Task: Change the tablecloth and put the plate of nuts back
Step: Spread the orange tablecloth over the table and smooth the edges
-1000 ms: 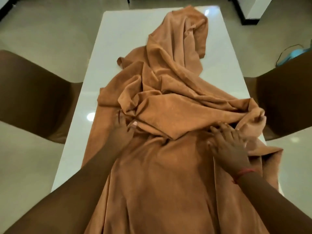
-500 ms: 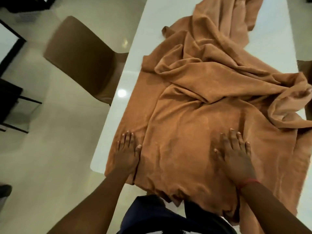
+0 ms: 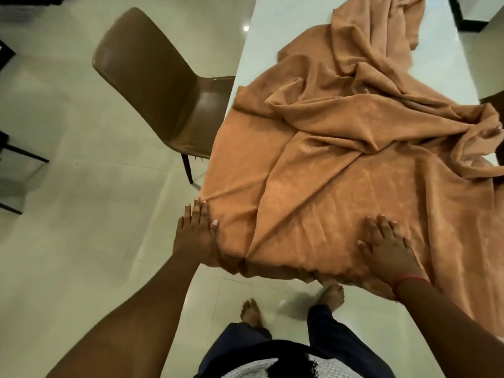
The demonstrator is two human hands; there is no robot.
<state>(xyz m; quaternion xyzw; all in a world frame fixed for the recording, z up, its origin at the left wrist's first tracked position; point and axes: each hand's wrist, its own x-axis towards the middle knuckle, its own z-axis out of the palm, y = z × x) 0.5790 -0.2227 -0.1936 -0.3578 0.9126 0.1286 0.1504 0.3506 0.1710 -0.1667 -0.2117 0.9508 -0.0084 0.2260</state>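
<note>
An orange-brown tablecloth (image 3: 341, 165) lies rumpled over the white table (image 3: 261, 36), flat near me and bunched toward the far end and right side. Its near edge hangs over the table's end. My left hand (image 3: 195, 236) rests with straight fingers on the cloth at the table's near left corner. My right hand (image 3: 387, 249), a red thread at its wrist, presses flat with spread fingers on the cloth near the front edge. No plate of nuts is in view.
A brown chair (image 3: 152, 85) stands at the table's left side, its seat tucked partly under. Part of another brown chair (image 3: 495, 102) shows at the right edge. My bare feet (image 3: 331, 293) stand on the pale tiled floor (image 3: 68, 241) at the table's end. Dark furniture legs (image 3: 16, 154) sit at far left.
Both hands slid toward me along the cloth, smoothing the near part flat. My left hand moved out to the table's left corner. My view tilted down and left.
</note>
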